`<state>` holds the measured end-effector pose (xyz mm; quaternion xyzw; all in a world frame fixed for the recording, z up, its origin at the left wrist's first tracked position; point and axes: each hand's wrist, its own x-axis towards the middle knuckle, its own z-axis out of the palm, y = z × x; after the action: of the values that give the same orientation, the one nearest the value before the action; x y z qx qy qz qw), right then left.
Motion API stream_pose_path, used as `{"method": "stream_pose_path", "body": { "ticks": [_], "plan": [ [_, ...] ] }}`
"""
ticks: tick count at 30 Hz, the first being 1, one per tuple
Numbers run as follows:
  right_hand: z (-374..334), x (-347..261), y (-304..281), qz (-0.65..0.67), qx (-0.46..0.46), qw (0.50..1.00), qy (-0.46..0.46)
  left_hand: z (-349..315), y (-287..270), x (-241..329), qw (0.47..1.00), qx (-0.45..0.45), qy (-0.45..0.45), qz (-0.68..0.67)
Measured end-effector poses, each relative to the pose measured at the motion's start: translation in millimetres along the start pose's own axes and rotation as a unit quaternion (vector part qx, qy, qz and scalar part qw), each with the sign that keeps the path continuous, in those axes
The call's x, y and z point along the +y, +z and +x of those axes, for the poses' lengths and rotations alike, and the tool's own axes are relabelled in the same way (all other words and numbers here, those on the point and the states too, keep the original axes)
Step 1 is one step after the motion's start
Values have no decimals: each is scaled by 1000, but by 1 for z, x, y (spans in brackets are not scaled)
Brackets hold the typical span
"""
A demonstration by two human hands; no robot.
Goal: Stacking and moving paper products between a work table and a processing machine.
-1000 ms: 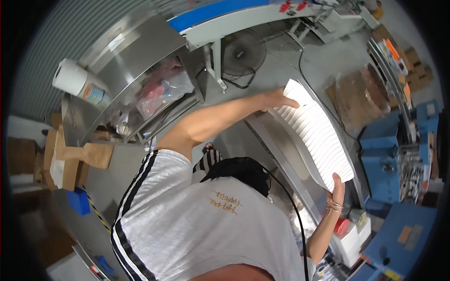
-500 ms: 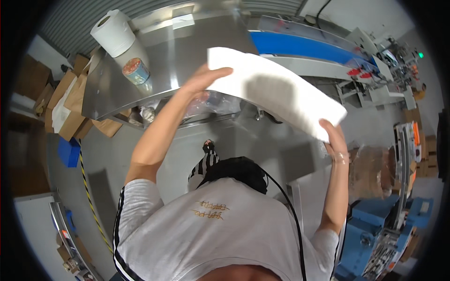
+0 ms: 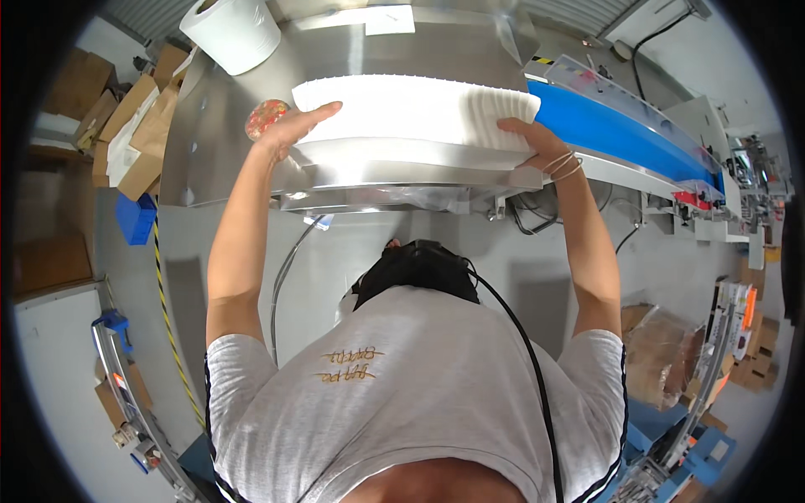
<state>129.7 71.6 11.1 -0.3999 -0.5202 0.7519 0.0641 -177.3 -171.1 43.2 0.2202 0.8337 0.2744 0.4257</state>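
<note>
A long white stack of what look like thin sheets, with fine ridges along its edge, lies level at the front of the steel table. My left hand grips its left end, thumb on top. At the other end my right hand holds it the same way, with thumb over the near corner. The fingers beneath are hidden on both sides. Just beyond my left hand is a round tub or roll with a red patterned top, partly covered by that hand.
A large white roll stands at the table's far left. To the right runs a blue conveyor belt with a clear guard. Open cardboard boxes and a blue bin are on the left. A cable hangs below the table edge.
The white stack, tilted and curved before, is now level and over the table front. Both hands still hold its ends. My view has shifted nearer the table.
</note>
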Motion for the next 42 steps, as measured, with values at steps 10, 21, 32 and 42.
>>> {"method": "stream_pose_path", "body": {
  "ticks": [10, 21, 32, 42],
  "plan": [
    [-3, 7, -37, -184, -65, 976, -98, -2, 8, 1, 870, 422, 179, 181],
    [-3, -5, -89, 34, -223, 972, 63, -61, 255, 112, 810, 461, 357, 59],
    [47, 22, -130, -191, -104, 959, -183, -31, 334, 148, 822, 430, 318, 195],
    [55, -18, -141, -319, -227, 852, -347, -34, 329, 143, 828, 401, 353, 168]
  ]
}}
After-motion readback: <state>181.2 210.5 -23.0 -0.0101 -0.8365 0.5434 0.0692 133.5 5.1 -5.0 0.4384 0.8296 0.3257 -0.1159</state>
